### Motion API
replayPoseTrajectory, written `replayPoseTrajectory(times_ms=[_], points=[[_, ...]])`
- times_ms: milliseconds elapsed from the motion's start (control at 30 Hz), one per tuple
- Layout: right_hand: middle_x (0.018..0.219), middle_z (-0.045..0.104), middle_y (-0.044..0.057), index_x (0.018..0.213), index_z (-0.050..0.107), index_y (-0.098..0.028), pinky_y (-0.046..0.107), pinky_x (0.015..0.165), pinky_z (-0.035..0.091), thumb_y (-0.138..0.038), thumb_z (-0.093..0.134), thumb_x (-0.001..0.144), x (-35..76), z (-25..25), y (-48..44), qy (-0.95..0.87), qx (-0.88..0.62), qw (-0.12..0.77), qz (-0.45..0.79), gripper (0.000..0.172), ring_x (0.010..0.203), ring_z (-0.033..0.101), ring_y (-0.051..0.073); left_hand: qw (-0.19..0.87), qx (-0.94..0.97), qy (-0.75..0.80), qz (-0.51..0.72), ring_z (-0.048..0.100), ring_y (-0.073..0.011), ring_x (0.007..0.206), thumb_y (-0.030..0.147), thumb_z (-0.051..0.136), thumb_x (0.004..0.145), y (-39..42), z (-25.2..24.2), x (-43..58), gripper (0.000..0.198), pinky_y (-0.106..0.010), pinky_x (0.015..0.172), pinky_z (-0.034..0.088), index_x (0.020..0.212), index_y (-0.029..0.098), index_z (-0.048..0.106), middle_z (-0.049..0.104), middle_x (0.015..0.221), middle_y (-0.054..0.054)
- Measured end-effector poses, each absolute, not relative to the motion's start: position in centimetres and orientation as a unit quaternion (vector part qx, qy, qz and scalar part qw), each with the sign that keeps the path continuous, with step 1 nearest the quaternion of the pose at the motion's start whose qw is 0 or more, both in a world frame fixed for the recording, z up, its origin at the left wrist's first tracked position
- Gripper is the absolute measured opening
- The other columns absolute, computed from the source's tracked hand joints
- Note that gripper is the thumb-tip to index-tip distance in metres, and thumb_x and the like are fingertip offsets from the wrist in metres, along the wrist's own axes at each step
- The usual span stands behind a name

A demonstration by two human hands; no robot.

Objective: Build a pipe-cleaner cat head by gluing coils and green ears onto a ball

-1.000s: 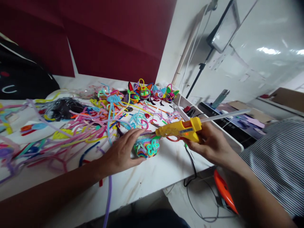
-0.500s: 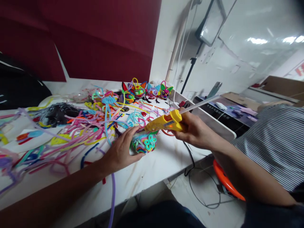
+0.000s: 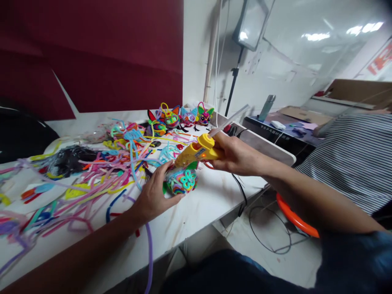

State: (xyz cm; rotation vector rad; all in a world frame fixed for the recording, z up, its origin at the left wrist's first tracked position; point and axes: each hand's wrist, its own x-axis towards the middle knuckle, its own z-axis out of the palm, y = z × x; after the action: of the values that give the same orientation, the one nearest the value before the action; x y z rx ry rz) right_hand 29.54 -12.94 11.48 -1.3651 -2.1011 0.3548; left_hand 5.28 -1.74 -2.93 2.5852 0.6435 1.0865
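My right hand grips a yellow hot glue gun, with a clear glue stick poking out of its back end. The gun's nozzle points down and left at the top of a round, colourful pipe-cleaner ornament; whether the tip touches it is hidden. Turquoise loops form a flower on the ornament's side, and a bit of green shows at its top. My left hand holds the ornament from the left, thumb low in front and fingers at the top. The ornament rests on or just above the white table.
Loose pipe cleaners in many colours cover the table's left side, around a black fuzzy bundle. Several finished animal-head ornaments stand at the back. A black cord hangs over the right edge. A person in a striped top is at right.
The camera view has turned a little to the right, so things sit further left. The glue gun now tilts more steeply, its back end raised. Both hands keep their holds.
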Motion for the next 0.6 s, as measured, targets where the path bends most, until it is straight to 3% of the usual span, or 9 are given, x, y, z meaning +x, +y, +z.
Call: replayPoseTrajectory(times_ms=[300,600], points=[[0.077,0.052,-0.004,0.102,0.039,-0.023,0.027,0.061,0.035,-0.008,0.061,0.078,29.1,12.3,-12.6,-0.790,-0.547,0.252,0.114,0.036,0.069,0.049,0.015,0.167,0.883,0.233,0.373,0.056,-0.0392,0.133,0.042,0.076,0.078,-1.3,-3.7,5.3,0.091,-0.056,0.107,0.050,0.150,0.015,0.028,0.053,0.144,-0.025],[0.078,0.055,-0.003,0.107,0.043,-0.020,0.025,0.059,0.033,-0.013,0.064,0.083,27.7,13.1,-13.0,-0.782,-0.592,0.179,0.080,0.032,0.062,0.046,0.013,0.206,0.876,0.228,0.372,0.053,-0.0361,0.136,0.037,0.078,0.075,-1.4,-3.8,5.2,0.098,-0.053,0.110,0.048,0.154,0.021,0.022,0.049,0.150,-0.021]])
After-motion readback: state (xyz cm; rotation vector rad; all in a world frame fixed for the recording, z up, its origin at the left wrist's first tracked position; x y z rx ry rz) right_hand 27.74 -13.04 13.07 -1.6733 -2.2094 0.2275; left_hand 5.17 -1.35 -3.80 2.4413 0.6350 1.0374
